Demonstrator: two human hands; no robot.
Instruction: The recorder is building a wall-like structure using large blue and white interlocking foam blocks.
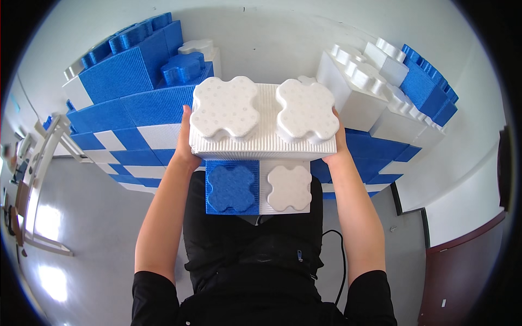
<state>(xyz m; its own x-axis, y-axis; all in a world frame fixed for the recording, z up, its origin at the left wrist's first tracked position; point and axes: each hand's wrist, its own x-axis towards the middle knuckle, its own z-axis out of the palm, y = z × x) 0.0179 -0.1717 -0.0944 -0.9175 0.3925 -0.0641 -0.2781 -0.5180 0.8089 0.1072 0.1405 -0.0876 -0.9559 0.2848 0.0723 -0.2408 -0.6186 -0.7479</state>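
Note:
A large white foam building block (267, 122) with two clover-shaped studs on top is held level in front of my chest. My left hand (186, 148) presses its left end, with the thumb up along the side. At the opposite end my right hand (339, 147) grips it; most of those fingers are hidden behind the block. Directly below its near edge are a blue block (256, 165) and a white block (264, 208), side by side, each showing one stud. Whether these two touch the held block cannot be told.
A stepped wall of blue and white blocks (134, 106) rises on the left, and its right part (367, 142) carries white and blue blocks on top. A white frame (38, 179) stands far left. A black cable (344, 261) hangs at my right. A brown door (461, 269) is lower right.

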